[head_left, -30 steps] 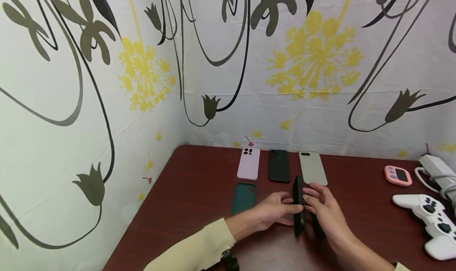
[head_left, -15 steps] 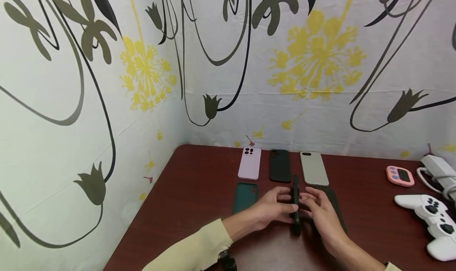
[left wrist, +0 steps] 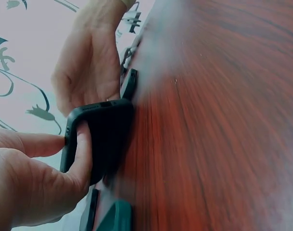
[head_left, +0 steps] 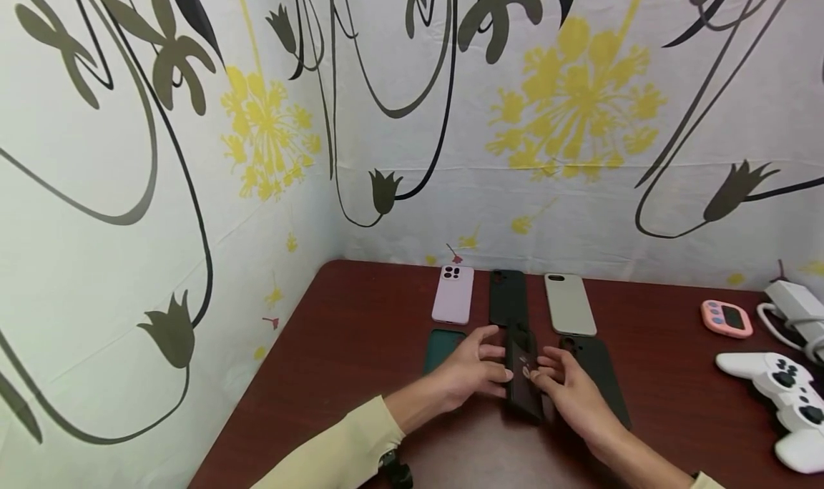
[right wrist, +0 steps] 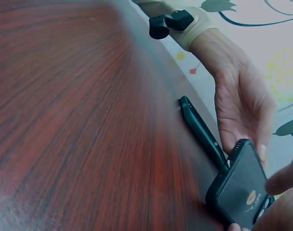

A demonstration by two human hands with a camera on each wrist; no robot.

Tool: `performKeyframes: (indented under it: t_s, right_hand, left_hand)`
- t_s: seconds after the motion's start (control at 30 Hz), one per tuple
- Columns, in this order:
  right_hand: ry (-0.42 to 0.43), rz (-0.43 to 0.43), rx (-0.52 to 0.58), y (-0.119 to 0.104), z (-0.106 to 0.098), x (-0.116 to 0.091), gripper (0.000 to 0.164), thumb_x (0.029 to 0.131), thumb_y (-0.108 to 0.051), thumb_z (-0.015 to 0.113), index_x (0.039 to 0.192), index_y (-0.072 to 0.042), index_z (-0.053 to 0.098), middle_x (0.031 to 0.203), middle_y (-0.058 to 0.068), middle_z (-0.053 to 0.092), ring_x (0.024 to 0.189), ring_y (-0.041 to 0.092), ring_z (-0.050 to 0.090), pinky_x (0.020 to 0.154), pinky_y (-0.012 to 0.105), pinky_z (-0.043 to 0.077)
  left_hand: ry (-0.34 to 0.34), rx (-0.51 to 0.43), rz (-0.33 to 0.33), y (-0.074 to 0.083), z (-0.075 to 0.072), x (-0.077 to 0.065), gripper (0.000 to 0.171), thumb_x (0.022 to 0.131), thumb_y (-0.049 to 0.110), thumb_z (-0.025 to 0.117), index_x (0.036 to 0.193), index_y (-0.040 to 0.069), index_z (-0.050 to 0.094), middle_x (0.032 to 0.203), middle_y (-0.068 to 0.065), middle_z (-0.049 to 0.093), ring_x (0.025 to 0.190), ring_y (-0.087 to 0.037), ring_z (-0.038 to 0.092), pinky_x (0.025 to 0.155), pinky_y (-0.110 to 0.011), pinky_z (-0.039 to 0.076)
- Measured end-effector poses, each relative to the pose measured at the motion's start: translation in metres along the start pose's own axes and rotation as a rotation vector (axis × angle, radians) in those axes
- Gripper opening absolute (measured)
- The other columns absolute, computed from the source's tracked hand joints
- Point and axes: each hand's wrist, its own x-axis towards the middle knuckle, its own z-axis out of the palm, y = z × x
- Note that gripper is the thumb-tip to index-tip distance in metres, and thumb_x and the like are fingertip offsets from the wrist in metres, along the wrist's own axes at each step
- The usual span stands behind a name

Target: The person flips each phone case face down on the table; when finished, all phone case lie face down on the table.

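A black phone case (head_left: 523, 396) stands tilted between my hands, its back with a small pale print turned partly toward the head camera. My left hand (head_left: 465, 376) pinches its left side; in the left wrist view a finger lies over the dark inner face. From the other side, my right hand (head_left: 574, 397) holds the right edge, fingertips curled at it in the right wrist view. Beside the right hand lies a dark green case (head_left: 603, 374), and a teal case (head_left: 441, 346) is partly hidden behind the left hand.
Along the table's back lie a lilac case (head_left: 453, 296), a black case (head_left: 508, 296) and a grey-beige case (head_left: 571, 307). To the right are a pink timer (head_left: 726, 319), a white game controller (head_left: 782, 396) and a white power strip (head_left: 798, 304) with cable. Patterned cloth walls border the table.
The held case has shifted left and turned from edge-on to showing its printed back. Both hands moved left with it, uncovering more of the dark green case on the right.
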Motion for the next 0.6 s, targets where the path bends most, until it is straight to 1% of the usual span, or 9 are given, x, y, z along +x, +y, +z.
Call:
performKeyframes:
  t_s: [0.13,0.27,0.33,0.47,0.6]
  right_hand:
    - [0.0,-0.003,-0.072,0.002,-0.001,0.003,0.086,0.106,-0.033,0.065,0.165,0.004,0.015,0.162,0.034,0.033,0.146,0.05,0.042,0.107,0.059,0.053]
    - [0.007,-0.027,-0.084,0.001,0.001,0.004,0.093,0.1,-0.025,0.073,0.165,0.004,0.014,0.161,0.035,0.034,0.144,0.051,0.045,0.104,0.055,0.056]
    - [0.008,-0.042,-0.069,0.001,0.002,0.004,0.094,0.098,-0.021,0.075,0.165,0.005,0.014,0.161,0.036,0.035,0.143,0.052,0.046,0.104,0.054,0.057]
    - [0.024,-0.054,-0.026,0.0,0.003,0.004,0.095,0.097,-0.016,0.076,0.165,0.006,0.014,0.16,0.036,0.035,0.143,0.052,0.047,0.107,0.054,0.056]
    - [0.044,-0.037,-0.008,0.0,0.001,0.005,0.091,0.098,-0.017,0.076,0.165,0.005,0.018,0.159,0.034,0.038,0.144,0.05,0.046,0.106,0.054,0.056]
  left_hand:
    - [0.001,0.018,-0.004,-0.002,-0.005,0.0,0.084,0.092,-0.013,0.066,0.165,0.01,0.031,0.141,-0.017,0.06,0.1,-0.029,0.077,0.084,-0.046,0.068]
    - [-0.019,0.021,-0.001,-0.004,-0.008,0.0,0.084,0.091,-0.015,0.065,0.165,0.009,0.032,0.138,-0.015,0.061,0.095,-0.022,0.074,0.083,-0.044,0.068]
    - [-0.028,0.02,0.001,-0.005,-0.009,0.0,0.084,0.091,-0.015,0.064,0.165,0.01,0.033,0.137,-0.014,0.061,0.094,-0.02,0.074,0.083,-0.043,0.068]
    - [-0.039,0.016,0.012,-0.006,-0.011,-0.001,0.084,0.09,-0.014,0.064,0.165,0.01,0.033,0.136,-0.014,0.061,0.094,-0.021,0.075,0.082,-0.04,0.068]
    - [-0.038,0.022,0.007,-0.006,-0.014,-0.002,0.084,0.09,-0.014,0.064,0.165,0.011,0.034,0.138,-0.015,0.06,0.096,-0.022,0.075,0.083,-0.04,0.068]
